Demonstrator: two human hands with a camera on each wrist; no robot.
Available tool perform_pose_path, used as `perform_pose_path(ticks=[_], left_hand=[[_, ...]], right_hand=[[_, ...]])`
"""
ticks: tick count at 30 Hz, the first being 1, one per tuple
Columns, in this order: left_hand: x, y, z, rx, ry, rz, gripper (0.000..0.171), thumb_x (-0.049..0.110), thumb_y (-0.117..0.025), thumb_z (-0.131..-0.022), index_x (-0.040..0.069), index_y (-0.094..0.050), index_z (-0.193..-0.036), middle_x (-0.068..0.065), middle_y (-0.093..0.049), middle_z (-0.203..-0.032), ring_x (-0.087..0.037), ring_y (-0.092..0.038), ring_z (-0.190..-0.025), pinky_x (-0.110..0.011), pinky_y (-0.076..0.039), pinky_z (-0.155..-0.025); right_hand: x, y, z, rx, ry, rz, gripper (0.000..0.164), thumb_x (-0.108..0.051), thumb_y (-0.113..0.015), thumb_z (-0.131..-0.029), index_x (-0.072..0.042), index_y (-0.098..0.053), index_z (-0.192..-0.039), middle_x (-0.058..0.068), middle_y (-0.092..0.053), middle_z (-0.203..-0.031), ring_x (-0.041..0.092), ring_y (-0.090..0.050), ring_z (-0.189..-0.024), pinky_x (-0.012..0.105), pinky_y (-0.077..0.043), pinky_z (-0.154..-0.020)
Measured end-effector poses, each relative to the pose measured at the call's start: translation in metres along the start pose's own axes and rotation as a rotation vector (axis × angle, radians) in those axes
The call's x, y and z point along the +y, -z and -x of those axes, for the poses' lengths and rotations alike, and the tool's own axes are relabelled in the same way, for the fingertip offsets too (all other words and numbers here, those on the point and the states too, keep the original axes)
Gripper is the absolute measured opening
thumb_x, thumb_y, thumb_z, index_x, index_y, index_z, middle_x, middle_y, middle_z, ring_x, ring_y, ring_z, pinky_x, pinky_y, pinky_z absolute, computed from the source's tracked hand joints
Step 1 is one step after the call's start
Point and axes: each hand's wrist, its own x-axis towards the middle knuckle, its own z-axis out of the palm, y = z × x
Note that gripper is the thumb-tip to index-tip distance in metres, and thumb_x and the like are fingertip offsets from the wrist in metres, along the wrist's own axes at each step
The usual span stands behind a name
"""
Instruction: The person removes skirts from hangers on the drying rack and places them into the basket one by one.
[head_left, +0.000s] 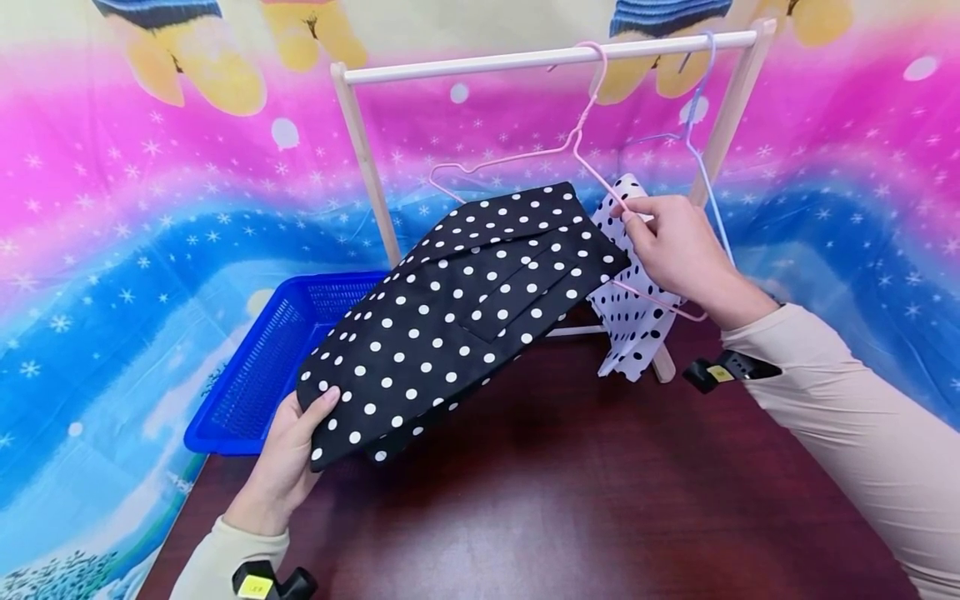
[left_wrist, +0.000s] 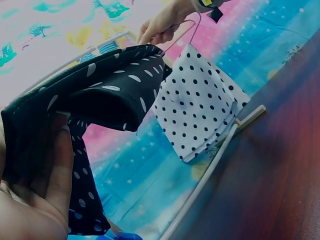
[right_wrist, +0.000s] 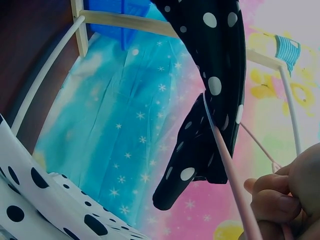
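A black garment with white polka dots (head_left: 450, 300) slants across the head view, with a pocket-like seam on its face. My left hand (head_left: 281, 454) grips its lower left end, thumb on top; in the left wrist view the fingers (left_wrist: 61, 170) reach under the cloth, beside an open fold. A pink hanger (head_left: 517, 157) hooks over the rail, and its lower bar runs behind the garment's upper right end. With thumb and fingers, my right hand (head_left: 671, 246) pinches the hanger's right shoulder. The right wrist view shows the garment over the pink bar (right_wrist: 230, 175).
A wooden rack with a white rail (head_left: 480, 65) stands at the back of the dark red table (head_left: 600, 500). Right of the pink hanger, a white garment with black dots (head_left: 637, 333) hangs by a blue hanger (head_left: 697, 154). A blue basket (head_left: 232, 417) sits at left.
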Motion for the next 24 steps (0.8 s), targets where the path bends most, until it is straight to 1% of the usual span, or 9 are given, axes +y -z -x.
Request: perform_pose_path(ticks=[6,9,14,16,18,20,24], left_hand=[[0.006,0.001,0.0,0.001,-0.009,-0.017,0.019,0.019,-0.045,-0.109,0.015,-0.06,-0.119,0.005,-0.076,-0.103,-0.008,-0.077,-0.089,-0.024,-0.061,-0.076],[0.008,0.003,0.001,0.015,-0.013,-0.024,0.019,0.019,-0.045,-0.109,0.015,-0.061,-0.118,0.005,-0.076,-0.102,-0.008,-0.076,-0.088,-0.023,-0.06,-0.076],[0.01,0.009,0.003,0.039,-0.03,0.003,0.02,0.019,-0.045,-0.108,0.015,-0.06,-0.121,0.005,-0.075,-0.105,-0.007,-0.076,-0.089,-0.021,-0.06,-0.077],[0.01,0.011,0.003,0.048,-0.049,0.025,0.02,0.017,-0.045,-0.108,0.014,-0.059,-0.123,0.004,-0.074,-0.107,-0.007,-0.075,-0.09,-0.021,-0.06,-0.077],[0.01,0.011,0.002,0.058,-0.054,0.027,0.02,0.016,-0.045,-0.108,0.013,-0.055,-0.126,0.004,-0.074,-0.109,-0.007,-0.075,-0.092,-0.02,-0.06,-0.078],[0.012,0.008,0.0,0.069,-0.04,0.002,0.022,0.017,-0.047,-0.108,0.012,-0.05,-0.129,0.005,-0.073,-0.111,-0.007,-0.075,-0.095,-0.021,-0.06,-0.08],[0.017,0.001,-0.007,0.09,0.018,-0.092,0.03,0.023,-0.05,-0.107,0.013,-0.042,-0.134,0.007,-0.073,-0.112,-0.007,-0.074,-0.098,-0.024,-0.061,-0.082]], right_hand=[[0.0,0.0,-0.001,0.005,0.008,0.009,0.037,-0.019,-0.04,-0.105,-0.011,-0.071,-0.124,-0.002,-0.034,-0.05,0.015,-0.036,-0.04,0.028,-0.029,-0.035],[0.001,0.0,-0.002,0.008,0.012,0.016,0.037,-0.018,-0.04,-0.105,-0.011,-0.071,-0.123,-0.002,-0.033,-0.05,0.014,-0.035,-0.04,0.028,-0.029,-0.035],[0.006,0.001,-0.002,0.013,-0.002,0.025,0.039,-0.017,-0.039,-0.104,-0.011,-0.069,-0.127,-0.003,-0.033,-0.049,0.013,-0.032,-0.039,0.027,-0.027,-0.036],[0.008,0.003,-0.002,0.02,-0.012,0.032,0.039,-0.017,-0.038,-0.104,-0.01,-0.068,-0.129,-0.003,-0.033,-0.049,0.013,-0.032,-0.039,0.027,-0.026,-0.036],[0.01,0.004,-0.002,0.025,-0.014,0.039,0.039,-0.017,-0.038,-0.104,-0.009,-0.068,-0.129,-0.002,-0.033,-0.049,0.013,-0.032,-0.039,0.027,-0.026,-0.035],[0.012,0.004,-0.002,0.033,-0.014,0.048,0.039,-0.018,-0.039,-0.105,-0.009,-0.068,-0.129,-0.001,-0.033,-0.049,0.014,-0.032,-0.04,0.028,-0.026,-0.036],[0.012,0.003,-0.002,0.037,-0.004,0.052,0.039,-0.017,-0.039,-0.104,-0.008,-0.069,-0.127,-0.001,-0.034,-0.049,0.014,-0.031,-0.04,0.027,-0.025,-0.036]])
